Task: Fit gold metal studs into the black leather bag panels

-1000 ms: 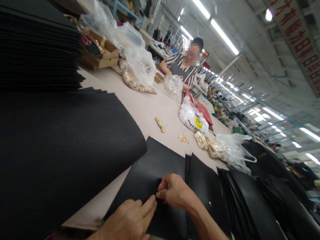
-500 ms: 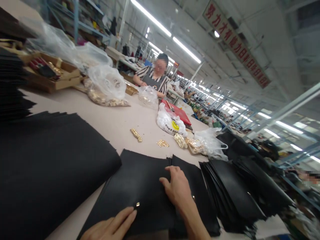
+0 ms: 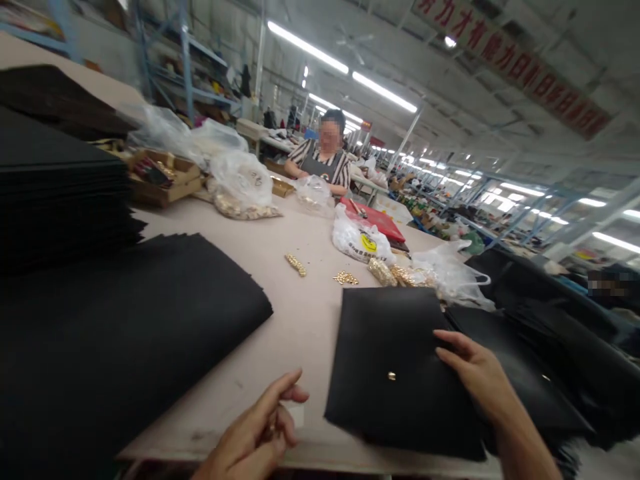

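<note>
Right hand (image 3: 475,373) rests flat, fingers extended, on the black leather panel (image 3: 395,367) lying on the surface (image 3: 300,320). Left hand (image 3: 260,433) hovers beside it, fingers loosely curled, holding nothing visible.

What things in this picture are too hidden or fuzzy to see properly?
Head view only:
- Left hand: curled fingers hide whether it holds anything.
- Right hand: its fingertips cover part of the black leather panel.
- Gold metal pieces: too small to identify.
- Red banner: blurred, unreadable.
</note>
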A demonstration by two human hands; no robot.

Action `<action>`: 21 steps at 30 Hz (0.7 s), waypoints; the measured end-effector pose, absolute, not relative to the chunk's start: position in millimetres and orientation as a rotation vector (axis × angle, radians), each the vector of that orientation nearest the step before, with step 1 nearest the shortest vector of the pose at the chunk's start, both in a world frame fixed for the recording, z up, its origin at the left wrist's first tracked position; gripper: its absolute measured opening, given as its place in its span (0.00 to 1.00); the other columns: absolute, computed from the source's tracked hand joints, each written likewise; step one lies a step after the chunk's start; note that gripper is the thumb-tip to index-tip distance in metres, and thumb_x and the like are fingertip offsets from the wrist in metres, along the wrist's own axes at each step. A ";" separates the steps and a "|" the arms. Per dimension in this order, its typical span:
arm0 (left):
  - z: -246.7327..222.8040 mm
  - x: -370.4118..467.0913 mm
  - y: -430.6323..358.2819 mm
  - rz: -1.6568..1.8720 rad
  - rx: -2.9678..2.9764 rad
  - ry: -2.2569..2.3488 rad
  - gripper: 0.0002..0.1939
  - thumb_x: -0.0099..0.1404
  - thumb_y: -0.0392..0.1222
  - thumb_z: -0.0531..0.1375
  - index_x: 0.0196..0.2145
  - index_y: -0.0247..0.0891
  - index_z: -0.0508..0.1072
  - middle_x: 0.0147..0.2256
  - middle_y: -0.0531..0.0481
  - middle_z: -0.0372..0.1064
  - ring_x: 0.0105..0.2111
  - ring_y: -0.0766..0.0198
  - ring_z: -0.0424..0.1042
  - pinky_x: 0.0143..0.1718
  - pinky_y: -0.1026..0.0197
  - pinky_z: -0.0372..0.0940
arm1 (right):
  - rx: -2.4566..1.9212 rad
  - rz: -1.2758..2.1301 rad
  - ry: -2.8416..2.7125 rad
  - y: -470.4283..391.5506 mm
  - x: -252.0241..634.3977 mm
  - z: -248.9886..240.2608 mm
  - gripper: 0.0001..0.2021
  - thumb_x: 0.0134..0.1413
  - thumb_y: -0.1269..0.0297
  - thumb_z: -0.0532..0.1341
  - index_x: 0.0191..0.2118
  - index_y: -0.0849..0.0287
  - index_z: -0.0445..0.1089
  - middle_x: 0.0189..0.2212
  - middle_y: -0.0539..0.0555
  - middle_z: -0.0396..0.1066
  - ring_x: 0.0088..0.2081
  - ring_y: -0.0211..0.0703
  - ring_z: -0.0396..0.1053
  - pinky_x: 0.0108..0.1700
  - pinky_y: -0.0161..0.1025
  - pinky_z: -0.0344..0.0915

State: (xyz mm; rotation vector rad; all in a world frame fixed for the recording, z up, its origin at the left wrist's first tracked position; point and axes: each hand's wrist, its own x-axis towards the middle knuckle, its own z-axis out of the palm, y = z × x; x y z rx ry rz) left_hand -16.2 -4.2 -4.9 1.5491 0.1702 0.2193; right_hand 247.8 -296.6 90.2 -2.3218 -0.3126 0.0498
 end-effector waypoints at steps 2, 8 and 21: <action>1.4 -21.2 -1.8 0.215 1.566 0.176 0.27 0.71 0.38 0.49 0.66 0.52 0.56 0.49 0.50 0.72 0.47 0.63 0.72 0.52 0.64 0.63 | -2.655 -0.311 -0.237 -325.2 257.1 90.9 0.24 0.42 0.52 0.60 0.44 0.60 0.77 0.36 0.61 0.77 0.36 0.58 0.74 0.40 0.50 0.69; 7.6 -23.5 -6.4 0.268 1.599 0.166 0.32 0.74 0.39 0.45 0.68 0.63 0.35 0.68 0.51 0.49 0.56 0.62 0.68 0.52 0.63 0.66 | -2.369 0.059 -0.637 -265.7 185.6 66.0 0.17 0.54 0.50 0.61 0.42 0.55 0.77 0.37 0.56 0.79 0.39 0.49 0.76 0.41 0.38 0.72; 48.0 -56.9 39.1 0.095 1.430 0.118 0.35 0.66 0.45 0.60 0.67 0.50 0.54 0.66 0.49 0.57 0.62 0.52 0.62 0.62 0.51 0.59 | -1.468 0.057 -2.090 -96.6 96.4 59.7 0.10 0.67 0.64 0.55 0.41 0.57 0.74 0.30 0.53 0.77 0.32 0.41 0.71 0.38 0.36 0.70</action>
